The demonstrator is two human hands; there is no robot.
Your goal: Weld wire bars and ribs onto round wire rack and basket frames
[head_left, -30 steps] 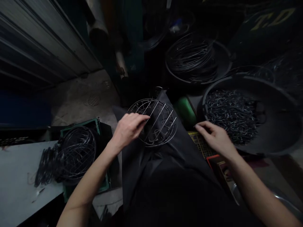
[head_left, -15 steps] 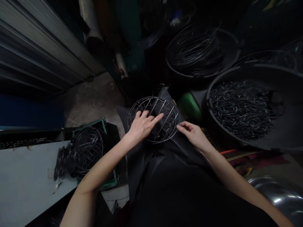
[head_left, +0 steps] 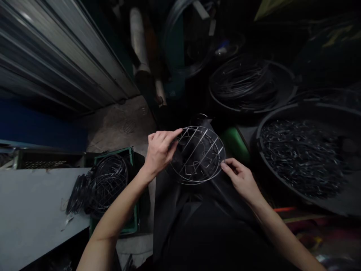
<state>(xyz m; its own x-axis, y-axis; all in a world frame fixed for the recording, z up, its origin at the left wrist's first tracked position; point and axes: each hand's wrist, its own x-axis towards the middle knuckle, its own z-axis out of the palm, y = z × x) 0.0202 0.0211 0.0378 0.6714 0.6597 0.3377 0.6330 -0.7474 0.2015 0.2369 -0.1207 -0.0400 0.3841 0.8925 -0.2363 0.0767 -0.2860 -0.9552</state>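
A round silver wire rack (head_left: 199,155) with parallel bars rests over my lap, which is covered by a black cloth (head_left: 197,214). My left hand (head_left: 160,149) grips the rack's upper left rim, fingers curled over the wire. My right hand (head_left: 239,178) pinches the rack's right rim between thumb and fingertips. The rack is tilted slightly, its far edge raised.
A large black tub (head_left: 346,195) of small dark wire pieces stands at the right. Behind it a second tub (head_left: 290,81) holds wire rings. A green crate (head_left: 131,220) with stacked wire racks (head_left: 98,184) sits left of my knee, beside a grey tabletop (head_left: 28,222). A corrugated shutter (head_left: 56,56) fills the upper left.
My right hand came from the tub side to the rack's right rim and took hold. My left hand shifted from lying on the bars to gripping the left rim.
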